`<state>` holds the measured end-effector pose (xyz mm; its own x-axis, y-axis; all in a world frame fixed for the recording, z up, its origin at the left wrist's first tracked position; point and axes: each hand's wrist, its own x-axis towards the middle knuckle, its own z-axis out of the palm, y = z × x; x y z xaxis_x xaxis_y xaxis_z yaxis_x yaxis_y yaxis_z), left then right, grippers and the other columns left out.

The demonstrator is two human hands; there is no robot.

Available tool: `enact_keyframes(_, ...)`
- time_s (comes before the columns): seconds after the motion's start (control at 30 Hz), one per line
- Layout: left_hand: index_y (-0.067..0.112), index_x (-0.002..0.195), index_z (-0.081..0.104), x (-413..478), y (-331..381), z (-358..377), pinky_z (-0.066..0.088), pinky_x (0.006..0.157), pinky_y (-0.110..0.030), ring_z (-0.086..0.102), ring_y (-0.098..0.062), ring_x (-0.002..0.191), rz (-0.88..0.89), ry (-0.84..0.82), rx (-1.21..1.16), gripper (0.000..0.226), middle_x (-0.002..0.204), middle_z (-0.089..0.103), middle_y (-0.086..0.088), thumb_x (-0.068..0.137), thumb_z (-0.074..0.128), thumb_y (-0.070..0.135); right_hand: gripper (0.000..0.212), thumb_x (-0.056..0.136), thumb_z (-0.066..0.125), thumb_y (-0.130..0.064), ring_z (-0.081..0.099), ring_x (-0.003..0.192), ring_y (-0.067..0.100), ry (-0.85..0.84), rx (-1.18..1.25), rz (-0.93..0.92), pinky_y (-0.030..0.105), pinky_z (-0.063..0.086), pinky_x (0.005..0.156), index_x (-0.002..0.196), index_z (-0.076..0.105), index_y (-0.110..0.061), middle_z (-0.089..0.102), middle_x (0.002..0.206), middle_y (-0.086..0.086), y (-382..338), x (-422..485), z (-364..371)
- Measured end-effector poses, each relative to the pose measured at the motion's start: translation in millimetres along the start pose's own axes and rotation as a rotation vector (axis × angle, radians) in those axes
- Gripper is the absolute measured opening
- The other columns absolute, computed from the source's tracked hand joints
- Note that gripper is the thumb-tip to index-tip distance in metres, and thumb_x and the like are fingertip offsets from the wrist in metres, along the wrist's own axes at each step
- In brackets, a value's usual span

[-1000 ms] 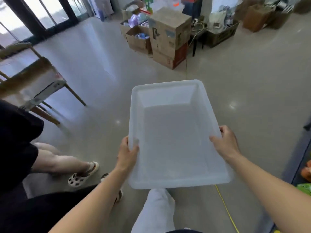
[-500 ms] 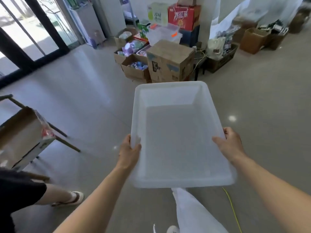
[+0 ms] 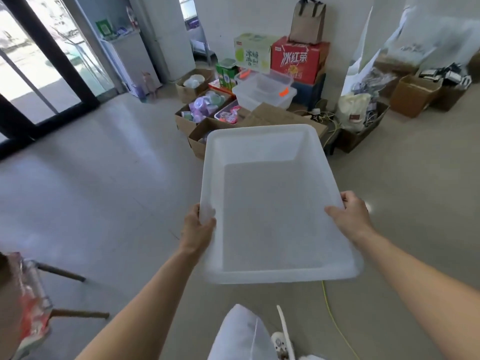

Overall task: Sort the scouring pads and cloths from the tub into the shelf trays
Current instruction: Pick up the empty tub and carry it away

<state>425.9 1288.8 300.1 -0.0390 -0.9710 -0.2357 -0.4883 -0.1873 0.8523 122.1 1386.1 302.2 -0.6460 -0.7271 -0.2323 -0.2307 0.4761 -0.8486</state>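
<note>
**Tub held in both hands, clear of the floor**

At the far left a dark-framed glass door [image 3: 39,74] meets the pale, glossy floor [image 3: 104,190]. Low in the left corner of my view, a cardboard piece on wooden legs [image 3: 28,302] juts in.

My left hand [image 3: 197,227] grips the left long rim of the translucent white tub [image 3: 259,129]. The thumb is hooked over the rim to the inside and the fingers are hidden beneath. I hold the tub up in front of me, off the floor, and its pale bottom is in plain sight. Its far short end points at the goods stacked along the wall.

My right hand [image 3: 350,216] holds the opposite long rim, with the thumb laid against the inner wall and the fingers curled round the outer edge.

Past the tub's far rim stand open cardboard boxes [image 3: 197,110] of small purple and green packs, then two clear lidded bins [image 3: 265,92]. Behind these are a green-and-white carton [image 3: 252,53] and a red carton [image 3: 296,61] with a brown bag [image 3: 307,22] on top.

Below the tub are my white trouser leg [image 3: 241,333] and a shoe [image 3: 281,344]. A yellow cable [image 3: 335,320] lies on the floor just to their right. More brown boxes [image 3: 413,96] sit at the far right.
</note>
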Motion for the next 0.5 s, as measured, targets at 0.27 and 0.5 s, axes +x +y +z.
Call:
enact_keyframes(0.27,0.015,0.108,0.055,243,47,-18,0.053,0.069,-0.033,0.063,-0.023,0.079,0.032,-0.094,-0.013,0.018,0.093,0.066,-0.006,0.091,0.057,0.01,0.025,0.084,0.063,-0.014,0.06,0.081,0.024,0.075,0.034,0.045,0.029,0.043,0.06,0.106,0.052,-0.01,0.062,0.097,0.005,-91,170,114)
enact_keyframes(0.5,0.017,0.109,0.054,433,97,-5,0.056,0.079,-0.046,0.064,-0.028,0.086,0.05,-0.251,0.048,0.017,0.095,0.064,-0.004,0.093,0.058,0.02,0.02,0.084,0.063,-0.013,0.056,0.073,0.02,0.223,0.048,0.18,0.026,0.04,0.056,0.1,0.05,-0.011,0.059,0.091,0.004,-140,286,179)
